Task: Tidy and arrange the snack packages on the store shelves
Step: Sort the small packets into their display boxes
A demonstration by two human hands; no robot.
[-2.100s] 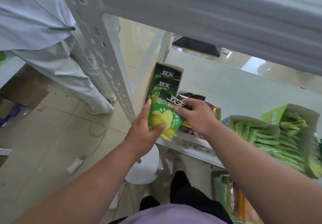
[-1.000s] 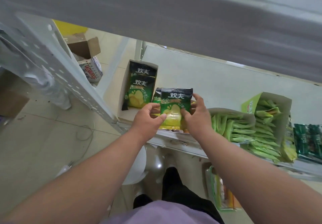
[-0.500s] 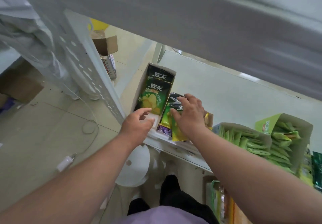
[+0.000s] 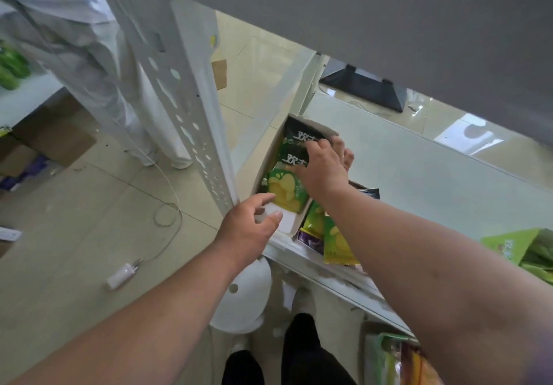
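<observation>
While your right hand reaches into the cardboard display box at the left end of the shelf, its fingers curl over the top edge of the front chip packet, grasping it there. That packet stands tilted in the box with its long axis running away from you, black top end toward the back of the shelf and green bottom end toward you. Its black band carries white Chinese characters, partly covered by your hand; below them is a green field with a picture of yellow potato chips. A second packet of the same design stands just behind it, its black top also showing white characters that cannot be read clearly.

Your left hand rests at the near front corner of the box, fingers loosely bent and released, thumb touching the white front flap; it holds nothing.

Just right of the box, under your right forearm, loose packets in green and yellow lie flat on the shelf, beside a purple one. At the far right edge a green carton shows printing too blurred to read. A white perforated upright rises left of the box.
</observation>
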